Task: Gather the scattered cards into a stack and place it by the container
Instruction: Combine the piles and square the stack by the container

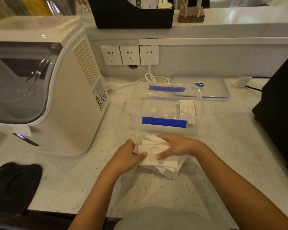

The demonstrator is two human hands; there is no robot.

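A loose, fanned pile of white cards (163,165) lies on the speckled counter in front of me, the top one printed "love". My left hand (126,156) grips the pile's left edge with its thumb on top. My right hand (178,146) presses on the pile from the right, fingers across the top card. Just beyond stands a clear plastic container (140,103) with blue clips. A few more cards (187,108) show through the container's right end; whether they lie inside or behind it I cannot tell.
The container's clear lid (211,87) lies flat behind it at the right. A large white appliance (48,90) fills the left side. A black machine (279,105) stands at the right edge, a black pad (13,183) at the near left. A white cable (150,77) runs from the wall sockets.
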